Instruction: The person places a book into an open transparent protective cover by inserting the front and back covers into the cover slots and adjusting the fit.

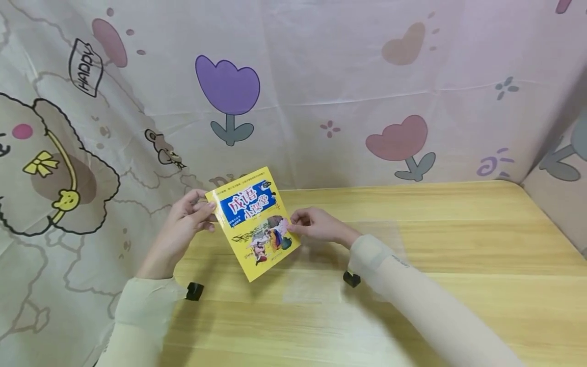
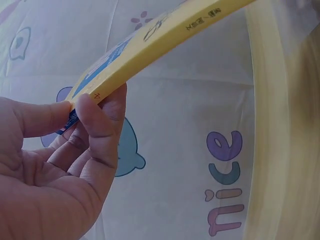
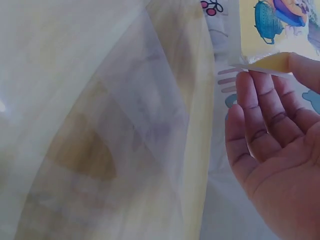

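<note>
A yellow paperback book with a blue title panel and a colourful picture is held up over the table, tilted, its front cover facing me. My left hand pinches the book's upper left edge between thumb and fingers. In the left wrist view, the book's yellow spine runs up and away from that hand. On the opposite side, my right hand pinches the lower right edge. The right wrist view shows the thumb on top of the cover and the fingers behind it.
A wood-grain table lies below, with a clear film sheet on it. A printed cloth hangs behind the table and along its left side. Small black pieces show by both sleeves.
</note>
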Tool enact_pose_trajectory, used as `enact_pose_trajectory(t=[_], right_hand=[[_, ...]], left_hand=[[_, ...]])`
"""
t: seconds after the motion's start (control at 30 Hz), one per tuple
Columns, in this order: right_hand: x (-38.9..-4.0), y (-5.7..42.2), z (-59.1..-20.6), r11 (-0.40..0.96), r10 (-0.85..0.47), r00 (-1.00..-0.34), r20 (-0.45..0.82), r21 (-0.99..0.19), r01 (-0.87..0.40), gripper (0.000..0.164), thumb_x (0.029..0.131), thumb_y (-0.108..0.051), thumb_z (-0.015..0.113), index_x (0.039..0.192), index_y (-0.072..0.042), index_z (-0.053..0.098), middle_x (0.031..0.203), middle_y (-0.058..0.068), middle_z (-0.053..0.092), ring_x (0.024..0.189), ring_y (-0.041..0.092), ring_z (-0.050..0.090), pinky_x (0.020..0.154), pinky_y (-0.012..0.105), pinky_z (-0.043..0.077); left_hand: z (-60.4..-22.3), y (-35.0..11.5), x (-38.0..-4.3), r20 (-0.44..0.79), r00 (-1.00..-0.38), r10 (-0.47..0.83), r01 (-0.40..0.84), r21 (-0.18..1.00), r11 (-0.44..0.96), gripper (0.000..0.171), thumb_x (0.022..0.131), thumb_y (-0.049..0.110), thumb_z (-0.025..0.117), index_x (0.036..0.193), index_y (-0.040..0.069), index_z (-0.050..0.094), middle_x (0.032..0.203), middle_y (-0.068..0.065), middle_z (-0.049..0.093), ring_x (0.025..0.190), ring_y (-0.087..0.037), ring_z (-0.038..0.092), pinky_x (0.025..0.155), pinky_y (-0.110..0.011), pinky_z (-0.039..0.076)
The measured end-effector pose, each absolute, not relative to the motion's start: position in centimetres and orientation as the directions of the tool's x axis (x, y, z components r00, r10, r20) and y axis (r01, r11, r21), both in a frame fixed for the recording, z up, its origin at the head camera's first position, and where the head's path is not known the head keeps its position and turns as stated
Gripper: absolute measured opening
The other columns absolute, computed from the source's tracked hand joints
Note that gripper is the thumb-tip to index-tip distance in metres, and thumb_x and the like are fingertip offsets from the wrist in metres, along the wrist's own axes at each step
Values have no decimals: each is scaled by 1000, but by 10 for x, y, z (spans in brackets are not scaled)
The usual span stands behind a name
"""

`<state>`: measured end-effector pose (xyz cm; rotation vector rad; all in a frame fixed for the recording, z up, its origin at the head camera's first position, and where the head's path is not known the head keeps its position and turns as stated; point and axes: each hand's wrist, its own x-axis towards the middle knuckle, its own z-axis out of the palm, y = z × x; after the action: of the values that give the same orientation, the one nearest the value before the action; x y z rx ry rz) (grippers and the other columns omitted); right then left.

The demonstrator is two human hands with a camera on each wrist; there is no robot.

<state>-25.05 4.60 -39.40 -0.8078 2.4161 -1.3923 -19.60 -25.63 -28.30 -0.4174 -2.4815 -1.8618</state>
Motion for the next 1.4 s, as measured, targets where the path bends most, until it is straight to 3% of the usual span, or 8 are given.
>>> enact_pose_trajectory(t=[0.27, 0.53, 1.03, 1.23, 1.4], right_hand=[[-242, 67, -390, 432, -514, -853, 90, -832, -348, 23, 90, -35, 67, 90, -12, 64, 78, -1, 66, 70, 15, 59, 62, 25, 50], [-230, 85, -386, 495, -454, -887, 86, -803, -332, 20, 89, -33, 69, 87, -13, 65, 76, -1, 65, 67, 14, 57, 52, 23, 47], [-205, 121, -382, 534, -411, -910, 62, -792, -295, 18, 89, -27, 69, 87, -10, 65, 73, -2, 64, 62, 14, 60, 53, 27, 50], [-196, 132, -383, 490, -381, -924, 20, -843, -220, 15, 89, -21, 69, 90, -7, 65, 76, 2, 65, 65, 20, 65, 60, 39, 57], [-188, 145, -381, 471, -343, -939, -6, -866, -167, 17, 89, -21, 69, 90, -6, 65, 77, 6, 65, 67, 24, 67, 63, 42, 57]], left_hand=[[-290, -241, -207, 155, -977, 148, 198, 917, 347, 21, 100, 15, 53, 114, 0, 47, 100, -14, 70, 83, -26, 68, 62, -27, 56], [-300, -224, -219, 163, -980, 117, 198, 881, 429, 30, 99, 19, 56, 120, -1, 51, 105, -17, 69, 80, -24, 69, 62, -30, 57], [-314, -189, -238, 111, -987, 115, 154, 850, 504, 36, 93, 16, 64, 122, -4, 55, 96, -13, 71, 71, -25, 70, 57, -33, 58], [-316, -174, -243, 95, -984, 149, 159, 845, 511, 31, 93, 17, 64, 117, -1, 58, 94, -11, 71, 70, -27, 70, 56, -33, 58], [-318, -163, -248, 65, -982, 178, 146, 862, 486, 27, 95, 19, 63, 114, 1, 61, 91, -10, 71, 71, -29, 70, 57, -34, 58]])
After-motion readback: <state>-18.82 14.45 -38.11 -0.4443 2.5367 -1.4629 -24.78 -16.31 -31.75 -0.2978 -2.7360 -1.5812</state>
